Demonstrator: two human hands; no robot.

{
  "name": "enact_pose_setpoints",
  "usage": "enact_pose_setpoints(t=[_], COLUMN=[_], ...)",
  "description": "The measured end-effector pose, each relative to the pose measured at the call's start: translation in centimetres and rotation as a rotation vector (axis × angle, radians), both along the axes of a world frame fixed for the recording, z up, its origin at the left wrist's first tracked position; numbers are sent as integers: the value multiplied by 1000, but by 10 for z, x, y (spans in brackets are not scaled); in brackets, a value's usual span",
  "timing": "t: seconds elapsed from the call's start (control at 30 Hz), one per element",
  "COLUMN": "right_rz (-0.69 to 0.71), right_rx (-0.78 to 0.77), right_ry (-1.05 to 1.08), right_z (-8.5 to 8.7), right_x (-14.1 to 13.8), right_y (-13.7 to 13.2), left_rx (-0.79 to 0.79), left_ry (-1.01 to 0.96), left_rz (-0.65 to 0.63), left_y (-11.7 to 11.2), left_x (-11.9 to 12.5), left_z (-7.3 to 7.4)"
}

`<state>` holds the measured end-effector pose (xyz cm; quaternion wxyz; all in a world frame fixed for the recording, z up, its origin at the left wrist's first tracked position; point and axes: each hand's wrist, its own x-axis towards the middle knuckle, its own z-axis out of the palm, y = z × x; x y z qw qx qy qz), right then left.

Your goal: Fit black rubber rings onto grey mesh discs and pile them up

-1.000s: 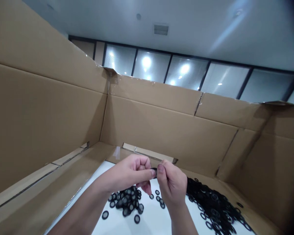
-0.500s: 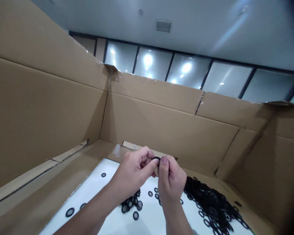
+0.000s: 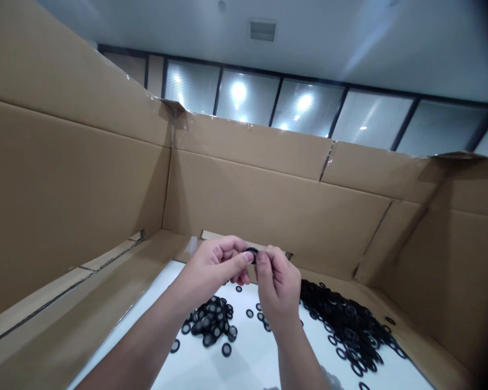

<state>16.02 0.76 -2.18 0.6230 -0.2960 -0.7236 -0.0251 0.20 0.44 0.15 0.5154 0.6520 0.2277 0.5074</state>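
Observation:
A small black ring [image 3: 252, 251], which looks like a rubber washer, is pinched between the fingertips of both hands above the white board. My left hand [image 3: 222, 262] grips its left side, with the thumb on the near face. My right hand [image 3: 280, 284] closes on its right edge with thumb and curled fingers; whether a second small piece sits in those fingers is hidden. Below and left of the hands lies a pile of black rings with grey centres [image 3: 211, 319]. To the right spreads a larger heap of black rings [image 3: 345, 319], several of them visibly open in the middle.
Tall cardboard walls [image 3: 244, 184] enclose the white board [image 3: 244, 363] at the left, back and right. A few loose rings [image 3: 261, 316] lie between the two piles. Greyish pieces [image 3: 332, 379] show beside my right forearm at the bottom edge.
Both hands, still pinching the ring, have shifted slightly left and up in view. More of the left pile now shows beneath them. The camera view has tilted a little.

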Motion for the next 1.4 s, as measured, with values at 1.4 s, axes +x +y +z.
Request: enact_pose_setpoints(t=[1.4], right_rz=[284], right_rx=[-373], right_ry=[110], right_z=[-1], right_x=[-1], right_y=[6], left_rx=[9], left_ry=[-15], left_rz=[-185], left_y=[15], left_x=[-10], left_z=[-3])
